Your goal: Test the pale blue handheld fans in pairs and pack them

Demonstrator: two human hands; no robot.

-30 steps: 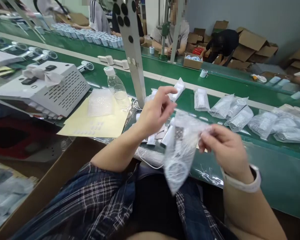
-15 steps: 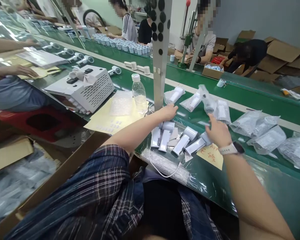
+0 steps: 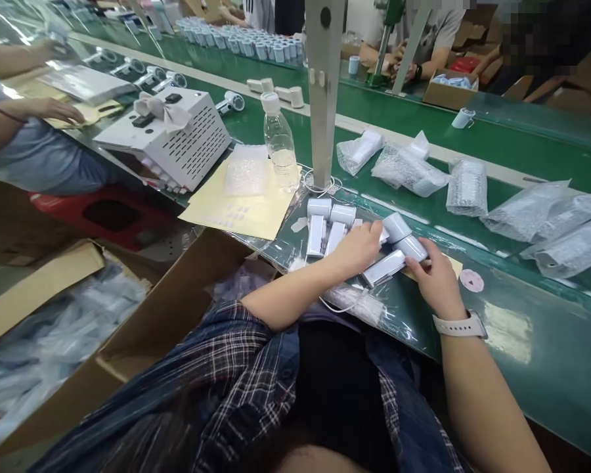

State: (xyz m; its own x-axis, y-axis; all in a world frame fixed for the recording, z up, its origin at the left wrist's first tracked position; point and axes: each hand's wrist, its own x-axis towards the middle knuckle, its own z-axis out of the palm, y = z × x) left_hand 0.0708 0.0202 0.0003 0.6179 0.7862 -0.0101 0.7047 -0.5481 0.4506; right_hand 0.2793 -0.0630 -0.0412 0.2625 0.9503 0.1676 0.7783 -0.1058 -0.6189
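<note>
Several light grey-blue devices with round heads and flat handles lie in a row on the green table. My right hand is closed around the head of the rightmost device, whose handle points down-left. My left hand has curled fingers at a neighbouring device, most of it hidden behind the hand. Left of it lie two more devices. Beneath my left forearm is a roll of bubble wrap with a white cord.
A metal post rises behind the devices, beside a water bottle and yellow paper. Bubble-wrapped packages lie on the belt. At left stand a white vented box and a carton of plastic bags; another person's hand is beyond.
Both hands have come back from the wrapped packages to the devices, and my right hand has taken hold of one. The view has tilted down. A bubble-wrapped package now lies flat on the belt.
</note>
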